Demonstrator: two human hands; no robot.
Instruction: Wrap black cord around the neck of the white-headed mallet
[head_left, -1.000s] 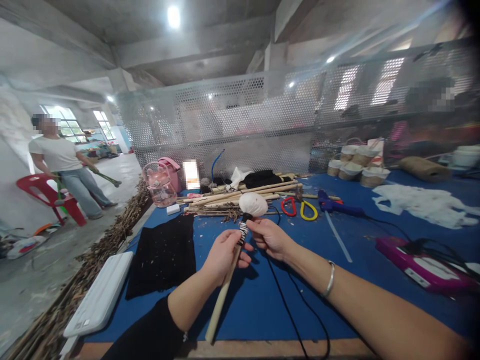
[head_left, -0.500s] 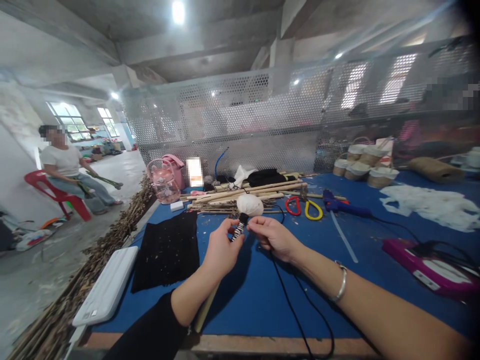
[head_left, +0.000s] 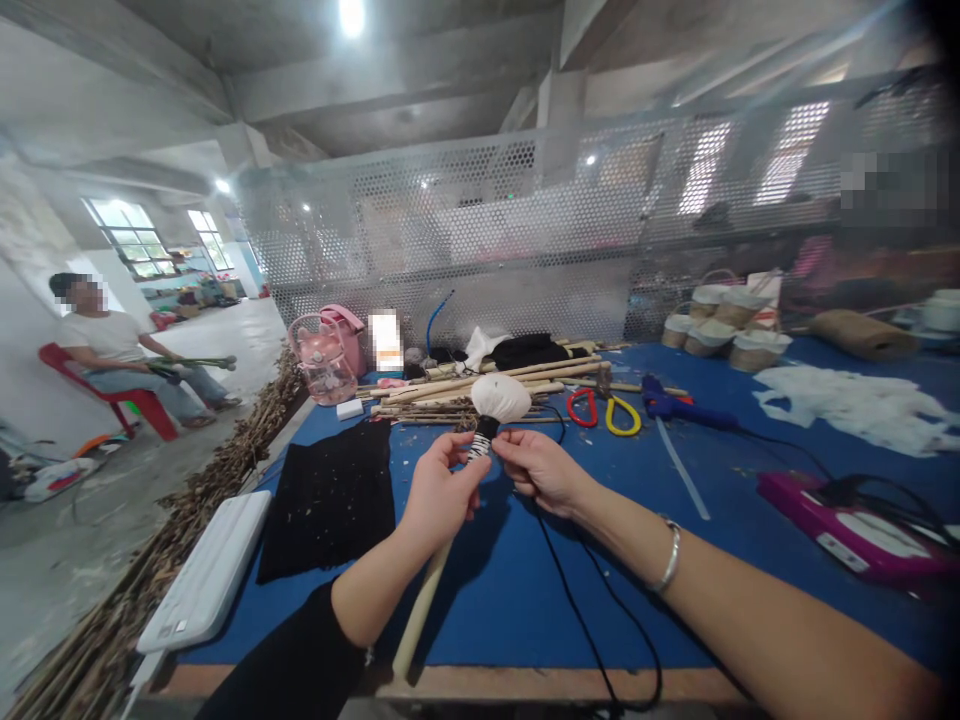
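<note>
Two hands, head view: the left hand [head_left: 439, 490] is closed round the wooden stick [head_left: 418, 625] just under its bound neck. The right hand [head_left: 540, 470] pinches the black cord [head_left: 570, 600] at that neck between thumb and forefinger.
Workpiece position: held above the blue table [head_left: 487, 610] between both hands and tilted. The padded white head [head_left: 501, 397] points up and away, the butt end down toward the near table edge.
Binding: a black-and-white winding [head_left: 480, 443] sits directly under the head, between the two sets of fingertips.
Handling, stick: judged stiff and light; take hold on the bare shaft below the winding.
Handling, head: judged soft and compressible (it looks like cloth over stuffing); avoid squeezing it.
Handling, cord: thin and limp, likely to slacken if tension drops; pinch close to the winding.
Beyond the hands: scissors [head_left: 604, 412] and a blue glue gun [head_left: 675, 407].
Left of the left hand: a black cloth [head_left: 330, 500] and a white case [head_left: 206, 575].
Right of the right hand: a pink device [head_left: 855, 535] with cables.
Hidden: the shaft inside the left fist, and where the cord end is fixed. The cord's slack loops at the near table edge, partly cut off.
Hard to make out: the frame edges are blurred. A seated person [head_left: 112, 345] far to the left holds a long green item that cannot be identified.
</note>
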